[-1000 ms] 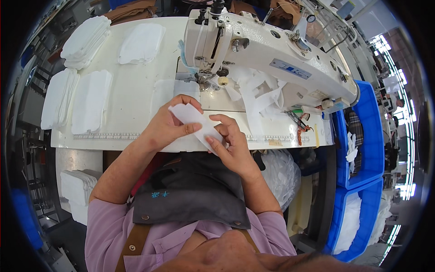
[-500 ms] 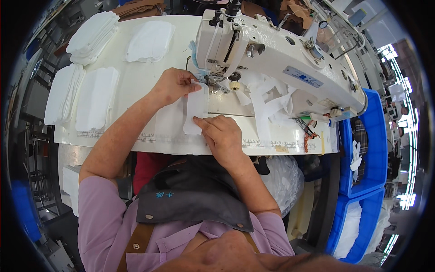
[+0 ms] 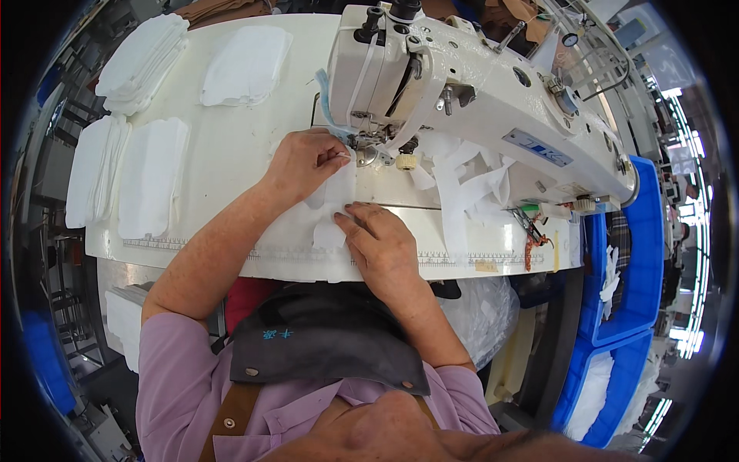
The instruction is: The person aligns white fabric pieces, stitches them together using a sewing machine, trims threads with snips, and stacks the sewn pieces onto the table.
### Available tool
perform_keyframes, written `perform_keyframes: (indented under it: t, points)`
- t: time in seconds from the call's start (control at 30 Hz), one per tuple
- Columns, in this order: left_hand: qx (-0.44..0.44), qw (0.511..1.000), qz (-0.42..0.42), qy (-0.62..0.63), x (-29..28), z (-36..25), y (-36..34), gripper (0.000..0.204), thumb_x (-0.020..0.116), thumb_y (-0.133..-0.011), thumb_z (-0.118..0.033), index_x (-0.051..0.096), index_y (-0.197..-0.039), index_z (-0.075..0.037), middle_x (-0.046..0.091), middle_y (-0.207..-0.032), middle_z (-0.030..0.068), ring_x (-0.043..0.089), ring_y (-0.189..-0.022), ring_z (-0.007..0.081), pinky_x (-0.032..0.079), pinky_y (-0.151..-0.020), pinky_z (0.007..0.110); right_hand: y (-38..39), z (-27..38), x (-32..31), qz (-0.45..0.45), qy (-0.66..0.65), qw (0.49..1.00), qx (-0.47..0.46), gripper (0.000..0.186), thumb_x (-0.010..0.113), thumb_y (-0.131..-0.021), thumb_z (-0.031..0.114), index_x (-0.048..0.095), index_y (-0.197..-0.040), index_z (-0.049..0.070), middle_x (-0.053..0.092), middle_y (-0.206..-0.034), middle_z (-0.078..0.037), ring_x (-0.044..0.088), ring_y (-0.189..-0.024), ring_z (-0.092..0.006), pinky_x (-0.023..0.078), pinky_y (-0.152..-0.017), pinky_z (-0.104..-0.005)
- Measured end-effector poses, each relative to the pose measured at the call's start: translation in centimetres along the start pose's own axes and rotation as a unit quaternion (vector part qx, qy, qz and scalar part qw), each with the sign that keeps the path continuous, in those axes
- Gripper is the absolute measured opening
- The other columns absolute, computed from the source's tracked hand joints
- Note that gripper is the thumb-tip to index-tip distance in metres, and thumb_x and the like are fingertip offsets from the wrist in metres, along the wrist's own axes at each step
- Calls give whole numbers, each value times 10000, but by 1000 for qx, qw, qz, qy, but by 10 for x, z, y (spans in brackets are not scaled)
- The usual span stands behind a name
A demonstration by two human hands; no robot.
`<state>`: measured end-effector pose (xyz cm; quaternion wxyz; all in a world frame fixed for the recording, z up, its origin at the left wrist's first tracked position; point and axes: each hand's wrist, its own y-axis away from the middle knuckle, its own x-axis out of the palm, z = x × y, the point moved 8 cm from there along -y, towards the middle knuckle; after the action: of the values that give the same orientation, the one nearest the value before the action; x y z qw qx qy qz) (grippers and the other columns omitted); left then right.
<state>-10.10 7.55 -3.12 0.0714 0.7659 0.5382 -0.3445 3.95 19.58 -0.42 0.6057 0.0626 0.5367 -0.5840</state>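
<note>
Cloth strip (image 3: 339, 187) points lengthwise forward, left hand (image 3: 309, 165) pinching its far end, right hand (image 3: 379, 242) half-open on it

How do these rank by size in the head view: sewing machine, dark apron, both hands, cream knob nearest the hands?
1. Sewing machine
2. Dark apron
3. Left hand and right hand: too alike to rank
4. Cream knob, clearly smallest

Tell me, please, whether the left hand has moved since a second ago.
Yes, the left hand has moved forward, closer to the sewing machine.
</note>
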Motion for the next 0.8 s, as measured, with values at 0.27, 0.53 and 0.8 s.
perform_keyframes:
  t: [0.27, 0.53, 0.8]
  points:
    - [-18, 999, -12, -27, 0, 2, -1, 136, 810, -859, -134, 788, -935, -24, 686, -759, 100, 604, -651, 191, 499, -632, 346, 1, -3, 1, -3, 7, 1000, 7, 380, 724, -742, 11, 735, -1121, 21, 696, -1141, -146, 693, -1079, -318, 572, -954, -421]
    - [-12, 999, -16, -48, 3, 2, -1, 149, 809, -860, -144, 785, -944, -23, 675, -739, 95, 595, -628, 190, 500, -624, 347, 3, -4, 1, -3, 21, 1000, 19, 373, 718, -743, 16, 741, -1115, 12, 694, -1146, -153, 686, -1094, -316, 569, -945, -418]
    - [-8, 998, -48, -47, -5, -10, 4, 190, 821, -838, -134, 775, -996, -39, 712, -887, 85, 661, -701, 210, 526, -639, 354, 2, -3, 6, 19, 46, 999, 0, 351, 687, -752, 56, 747, -1094, 5, 705, -1138, -148, 679, -1115, -302, 566, -948, -404]
